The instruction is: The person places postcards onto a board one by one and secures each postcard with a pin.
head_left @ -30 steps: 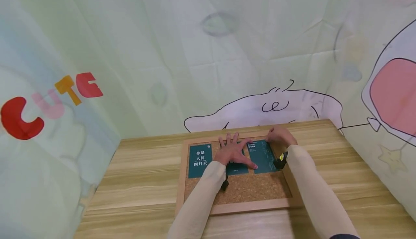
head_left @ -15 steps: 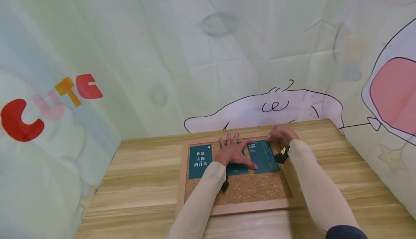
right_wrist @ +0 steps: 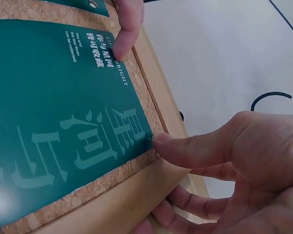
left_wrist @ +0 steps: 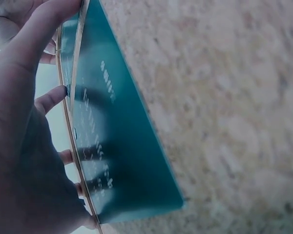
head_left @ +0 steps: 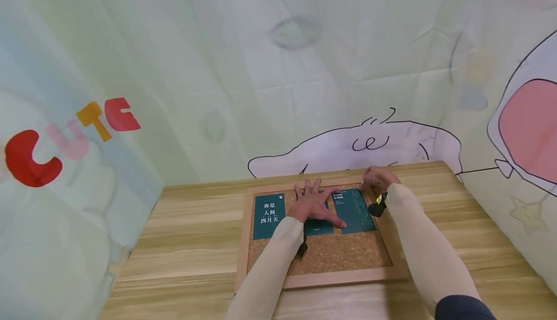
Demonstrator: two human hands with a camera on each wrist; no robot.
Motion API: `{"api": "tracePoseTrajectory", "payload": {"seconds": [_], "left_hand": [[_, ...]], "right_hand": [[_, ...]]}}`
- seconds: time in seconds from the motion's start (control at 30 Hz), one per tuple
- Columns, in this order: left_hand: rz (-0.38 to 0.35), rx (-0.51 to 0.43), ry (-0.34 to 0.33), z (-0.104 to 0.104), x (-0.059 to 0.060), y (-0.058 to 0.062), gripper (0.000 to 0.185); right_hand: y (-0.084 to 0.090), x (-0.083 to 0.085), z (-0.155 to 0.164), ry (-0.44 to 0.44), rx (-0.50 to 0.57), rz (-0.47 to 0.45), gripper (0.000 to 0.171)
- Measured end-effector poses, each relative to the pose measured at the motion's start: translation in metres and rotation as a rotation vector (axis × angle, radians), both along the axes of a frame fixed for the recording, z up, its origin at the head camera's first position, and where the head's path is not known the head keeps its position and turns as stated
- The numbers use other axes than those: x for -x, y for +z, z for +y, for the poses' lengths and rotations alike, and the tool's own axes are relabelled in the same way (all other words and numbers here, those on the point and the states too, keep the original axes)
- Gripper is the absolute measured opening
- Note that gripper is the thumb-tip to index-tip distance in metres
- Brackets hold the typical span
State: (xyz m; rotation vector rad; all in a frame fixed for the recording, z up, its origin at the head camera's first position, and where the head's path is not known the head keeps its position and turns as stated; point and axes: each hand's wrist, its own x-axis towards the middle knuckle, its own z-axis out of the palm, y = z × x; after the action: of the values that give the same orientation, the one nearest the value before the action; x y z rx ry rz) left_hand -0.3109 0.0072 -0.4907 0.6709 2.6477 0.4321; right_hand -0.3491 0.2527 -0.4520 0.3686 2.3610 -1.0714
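Note:
A cork board in a wooden frame [head_left: 330, 277] lies on the table and carries three teal cards with white characters. My left hand [head_left: 312, 203] lies flat with spread fingers on the middle card [head_left: 319, 226], its thumb reaching onto the right card [head_left: 357, 213]. My right hand [head_left: 376, 179] sits at that card's far right corner. In the right wrist view the right thumb [right_wrist: 185, 151] touches the corner of the card [right_wrist: 53, 107], the other fingers loosely curled over the frame [right_wrist: 117, 204]. A left fingertip [right_wrist: 127, 29] presses the card's top edge.
The left card [head_left: 269, 210] carries a pin [head_left: 280, 196] at its top corner. Bare cork [head_left: 330, 252] fills the near half of the board. The wooden table [head_left: 191, 242] is closed in by a cartoon-printed cloth backdrop [head_left: 304, 93] behind and on both sides.
My right hand has drawn back slightly toward the far right corner of the right card, uncovering more of it. The left hand stays pressed flat.

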Motion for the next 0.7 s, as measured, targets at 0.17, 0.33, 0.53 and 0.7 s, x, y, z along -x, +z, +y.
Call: {"api": "tracePoseTrajectory", "payload": {"seconds": [0.17, 0.33, 0.53, 0.7], "left_hand": [[0.022, 0.011, -0.008, -0.001, -0.007, 0.006, 0.105], [0.039, 0.018, -0.008, -0.002, -0.011, 0.009, 0.105], [0.046, 0.008, -0.007, -0.003, -0.011, 0.008, 0.105], [0.044, 0.002, -0.013, -0.003, -0.009, 0.007, 0.105]], "right_hand": [[0.003, 0.000, 0.001, -0.010, 0.023, -0.019, 0.058], [0.004, 0.000, -0.001, 0.017, 0.021, -0.013, 0.053], [0.003, 0.004, -0.006, 0.120, -0.129, 0.023, 0.032], [-0.001, 0.006, -0.004, 0.053, -0.113, 0.004, 0.049]]}}
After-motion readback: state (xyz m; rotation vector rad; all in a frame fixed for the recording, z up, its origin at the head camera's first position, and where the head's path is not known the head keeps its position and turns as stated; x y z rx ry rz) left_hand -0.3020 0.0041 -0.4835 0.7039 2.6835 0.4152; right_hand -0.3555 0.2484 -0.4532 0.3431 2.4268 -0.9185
